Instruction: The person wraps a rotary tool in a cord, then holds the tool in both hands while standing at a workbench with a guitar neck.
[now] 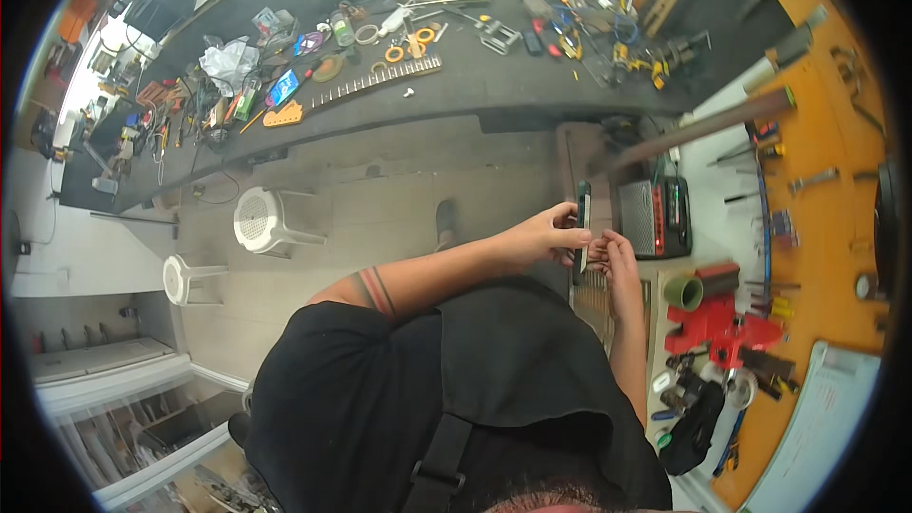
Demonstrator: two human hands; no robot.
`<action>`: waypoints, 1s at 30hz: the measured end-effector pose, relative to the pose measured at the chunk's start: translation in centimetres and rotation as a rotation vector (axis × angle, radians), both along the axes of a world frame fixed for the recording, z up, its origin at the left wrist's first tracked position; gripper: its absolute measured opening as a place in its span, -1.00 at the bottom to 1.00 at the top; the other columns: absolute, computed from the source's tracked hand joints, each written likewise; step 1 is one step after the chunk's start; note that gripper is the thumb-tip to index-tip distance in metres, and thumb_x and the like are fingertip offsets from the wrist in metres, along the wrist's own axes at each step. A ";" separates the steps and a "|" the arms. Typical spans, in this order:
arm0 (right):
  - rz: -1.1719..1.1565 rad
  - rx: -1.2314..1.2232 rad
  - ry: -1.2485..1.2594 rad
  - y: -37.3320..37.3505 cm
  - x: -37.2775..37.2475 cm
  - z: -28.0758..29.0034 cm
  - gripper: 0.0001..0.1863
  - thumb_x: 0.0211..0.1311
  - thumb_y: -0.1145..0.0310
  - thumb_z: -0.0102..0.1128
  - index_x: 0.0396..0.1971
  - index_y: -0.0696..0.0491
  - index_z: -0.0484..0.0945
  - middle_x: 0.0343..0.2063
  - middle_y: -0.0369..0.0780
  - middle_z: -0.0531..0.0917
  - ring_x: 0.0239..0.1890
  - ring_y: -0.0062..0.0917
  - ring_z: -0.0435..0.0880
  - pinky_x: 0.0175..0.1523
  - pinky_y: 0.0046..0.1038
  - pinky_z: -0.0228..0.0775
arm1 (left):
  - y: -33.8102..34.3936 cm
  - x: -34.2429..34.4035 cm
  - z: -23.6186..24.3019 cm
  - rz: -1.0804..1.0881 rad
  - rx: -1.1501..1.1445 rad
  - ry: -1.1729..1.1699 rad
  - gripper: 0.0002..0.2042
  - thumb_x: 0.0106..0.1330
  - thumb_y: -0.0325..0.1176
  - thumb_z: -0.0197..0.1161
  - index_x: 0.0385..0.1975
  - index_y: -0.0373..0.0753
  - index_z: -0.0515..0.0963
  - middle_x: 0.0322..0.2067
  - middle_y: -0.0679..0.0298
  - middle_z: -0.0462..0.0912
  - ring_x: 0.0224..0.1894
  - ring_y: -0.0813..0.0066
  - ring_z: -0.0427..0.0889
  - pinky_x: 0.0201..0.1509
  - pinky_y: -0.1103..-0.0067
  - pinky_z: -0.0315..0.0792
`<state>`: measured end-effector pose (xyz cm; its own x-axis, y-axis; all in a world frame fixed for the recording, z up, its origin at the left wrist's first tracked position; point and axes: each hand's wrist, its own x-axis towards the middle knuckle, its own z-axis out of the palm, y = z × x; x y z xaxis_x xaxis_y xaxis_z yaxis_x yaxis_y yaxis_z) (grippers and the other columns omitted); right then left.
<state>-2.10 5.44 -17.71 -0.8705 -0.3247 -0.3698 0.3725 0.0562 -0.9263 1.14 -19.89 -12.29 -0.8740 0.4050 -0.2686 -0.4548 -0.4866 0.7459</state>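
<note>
In front of my apron, to the right, my left hand (560,236) grips a slim, dark, straight-sided object (583,209) with a pale strip along it. It stands lengthwise between the thumb and bent fingers; its exact kind I cannot make out. Close by its lower part is my right hand (617,256), fingers curled and drawn together toward the left fingertips. Whatever may be in the right fingers is hidden or too small to name. A black and red boxy machine (655,217) with a grille is just beyond the right hand.
A dark workbench (399,109) runs across the far side, with a guitar neck (375,83), tape rolls (394,54) and many tools on it. White stools (266,218) stand at left. To the right are a red vise (727,328), a green cup (682,293) and an orange tool board (826,256).
</note>
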 end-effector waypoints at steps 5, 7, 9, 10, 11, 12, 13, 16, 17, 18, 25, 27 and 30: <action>0.122 0.023 0.078 -10.1 -5.6 5.2 -0.48 0.75 0.05 -0.08 0.41 0.10 0.38 0.09 -0.25 0.64 0.10 -0.59 0.63 0.18 -0.48 0.47 | -9.1 -5.0 -3.4 0.002 0.238 0.066 -0.16 0.44 0.21 0.36 0.53 -0.24 0.28 0.28 0.05 0.63 0.32 0.24 0.63 0.44 0.26 0.47; 0.141 0.000 0.068 -14.1 -7.5 5.8 -0.44 0.73 0.00 -0.06 0.44 0.10 0.35 0.13 -0.24 0.61 0.12 -0.57 0.62 0.20 -0.46 0.46 | -14.0 -7.2 -3.2 -0.091 0.285 0.145 -0.05 0.40 0.39 0.25 0.56 -0.27 0.26 0.28 0.03 0.64 0.33 0.23 0.63 0.47 0.25 0.44; 0.163 -0.045 0.043 -18.2 -8.8 6.0 -0.39 0.71 -0.06 -0.04 0.46 0.09 0.32 0.18 -0.23 0.58 0.14 -0.55 0.61 0.23 -0.44 0.45 | -18.3 -8.8 -2.4 -0.128 0.270 0.114 -0.01 0.39 0.45 0.18 0.55 -0.30 0.27 0.29 0.03 0.63 0.34 0.23 0.61 0.48 0.26 0.43; 0.167 -0.054 0.059 -20.1 -9.6 6.1 -0.34 0.69 -0.09 -0.01 0.49 0.08 0.28 0.23 -0.22 0.54 0.17 -0.54 0.59 0.25 -0.41 0.44 | -20.2 -9.9 -2.5 -0.149 0.204 0.102 -0.01 0.39 0.45 0.17 0.54 -0.31 0.28 0.31 0.03 0.61 0.36 0.23 0.60 0.47 0.26 0.44; 0.172 -0.066 0.080 -22.0 -10.5 6.2 -0.30 0.67 -0.12 0.01 0.52 0.07 0.24 0.28 -0.21 0.49 0.19 -0.52 0.58 0.27 -0.38 0.44 | -21.9 -11.1 -2.3 -0.169 0.134 0.095 -0.01 0.39 0.46 0.17 0.54 -0.31 0.28 0.33 0.03 0.60 0.37 0.22 0.59 0.46 0.26 0.44; 0.181 -0.052 0.075 -23.8 -11.4 6.6 -0.20 0.63 -0.17 0.06 0.57 0.08 0.15 0.33 -0.17 0.43 0.29 -0.46 0.54 0.35 -0.29 0.40 | -23.3 -12.2 -2.1 -0.160 0.075 0.064 -0.07 0.40 0.39 0.27 0.50 -0.30 0.33 0.28 0.06 0.63 0.32 0.27 0.61 0.40 0.31 0.46; 0.172 -0.055 0.077 -25.7 -12.7 6.4 -0.20 0.63 -0.17 0.06 0.57 0.08 0.15 0.33 -0.17 0.43 0.29 -0.46 0.54 0.35 -0.29 0.40 | -24.8 -13.4 -1.9 -0.170 0.071 0.065 -0.07 0.40 0.39 0.27 0.50 -0.30 0.33 0.28 0.06 0.63 0.32 0.27 0.61 0.40 0.31 0.46; 0.178 -0.019 0.014 -30.8 -16.7 5.2 -0.07 0.53 -0.08 0.28 0.59 0.20 0.07 0.41 0.03 0.38 0.48 -0.25 0.38 0.49 -0.22 0.33 | -27.5 -16.2 -2.2 -0.098 -0.408 0.172 -0.26 0.43 0.09 0.45 0.39 -0.32 0.39 0.13 0.13 0.67 0.14 0.46 0.61 0.16 0.42 0.49; 0.183 -0.011 0.017 -32.0 -18.0 4.7 -0.07 0.53 -0.08 0.28 0.59 0.20 0.07 0.41 0.03 0.38 0.48 -0.25 0.38 0.49 -0.22 0.33 | -28.1 -17.2 -2.9 -0.092 -0.401 0.174 -0.26 0.43 0.09 0.45 0.39 -0.32 0.39 0.13 0.13 0.67 0.14 0.46 0.61 0.16 0.42 0.49; 0.180 0.016 -0.010 -33.1 -19.4 4.1 -0.05 0.50 -0.07 0.31 0.58 0.22 0.08 0.39 0.04 0.40 0.46 -0.25 0.41 0.47 -0.23 0.36 | -28.8 -18.4 -3.3 -0.081 -0.490 0.182 -0.27 0.41 0.08 0.48 0.36 -0.34 0.40 0.12 0.07 0.69 0.14 0.40 0.64 0.22 0.40 0.50; 0.253 0.162 0.304 -39.9 -36.0 4.0 -0.15 0.30 0.03 0.53 0.36 0.26 0.34 0.04 -0.15 0.61 0.05 -0.42 0.61 0.20 -0.34 0.48 | -33.1 -23.7 -4.9 0.271 -0.402 0.130 -0.31 0.46 0.02 0.43 0.45 -0.18 0.35 0.33 -0.05 0.55 0.47 0.20 0.46 0.50 0.29 0.39; 0.139 0.262 0.556 -42.6 -43.5 5.2 -0.28 0.26 0.08 0.58 0.19 0.23 0.43 -0.03 -0.18 0.62 -0.02 -0.44 0.61 0.12 -0.36 0.51 | -34.9 -23.4 -4.9 0.228 -0.841 0.168 -0.30 0.48 0.04 0.39 0.47 -0.21 0.34 0.37 -0.05 0.52 0.48 0.13 0.46 0.52 0.23 0.37; 0.031 0.299 0.799 -45.3 -58.7 4.1 -0.19 0.16 0.04 0.66 0.15 0.32 0.43 0.05 -0.06 0.58 0.06 -0.39 0.58 0.20 -0.30 0.50 | -37.9 -20.6 -7.1 0.239 -0.974 0.017 -0.37 0.48 0.00 0.39 0.39 -0.27 0.43 0.33 -0.05 0.58 0.41 0.10 0.55 0.48 0.25 0.42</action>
<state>-60.80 -39.83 -13.62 -0.8987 -0.3394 0.2779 -0.3925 0.3393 -0.8549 -19.51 -57.78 -19.40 -0.9103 -0.1714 -0.3768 -0.4108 0.2627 0.8731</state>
